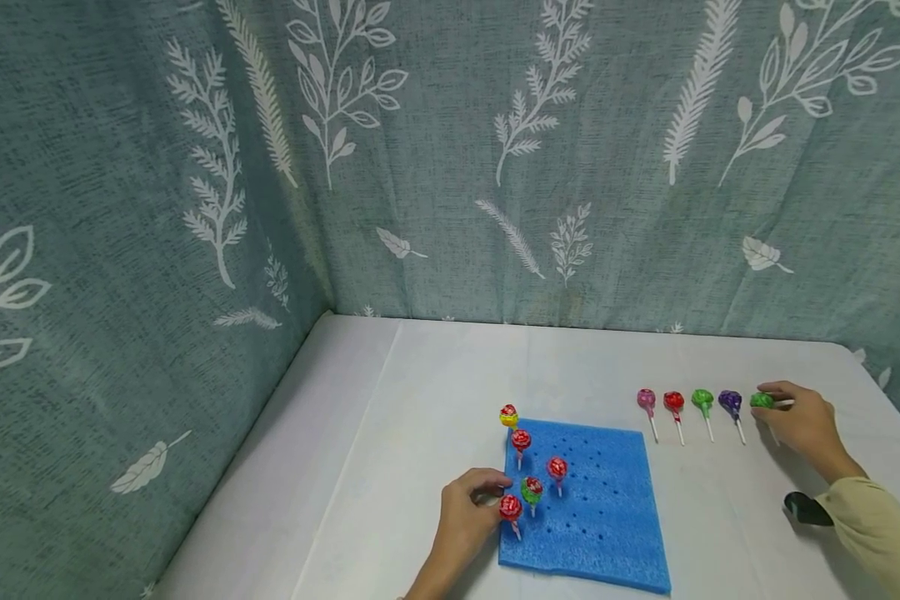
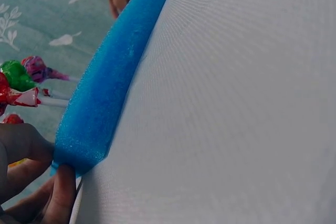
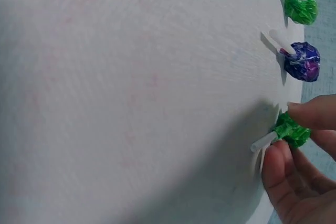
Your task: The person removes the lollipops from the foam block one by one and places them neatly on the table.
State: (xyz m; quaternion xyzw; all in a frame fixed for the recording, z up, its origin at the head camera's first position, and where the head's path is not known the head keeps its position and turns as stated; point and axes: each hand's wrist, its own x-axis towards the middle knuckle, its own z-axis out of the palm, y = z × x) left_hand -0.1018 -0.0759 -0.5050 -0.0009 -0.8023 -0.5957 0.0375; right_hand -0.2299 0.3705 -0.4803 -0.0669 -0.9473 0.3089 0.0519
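Note:
At the right end of a lollipop row, my right hand [image 1: 806,423] pinches a green-wrapped lollipop [image 3: 293,129] between thumb and fingers; its white stick shows in the right wrist view. My left hand [image 1: 467,512] grips the left edge of a blue foam board [image 1: 607,492], thumb and fingers at its side in the left wrist view [image 2: 31,166]. Several lollipops stand upright in the board's left part, among them a red one [image 1: 510,507], a green-and-red one [image 1: 532,489] and a yellow-and-red one [image 1: 508,415]. Rows of small holes dot the board.
Left of my right hand lie a purple lollipop [image 1: 731,402], a green one [image 1: 702,400], a red one [image 1: 673,402] and a pink one [image 1: 647,398] on the white table [image 1: 412,400]. A leaf-patterned curtain [image 1: 450,167] borders the table's back and left.

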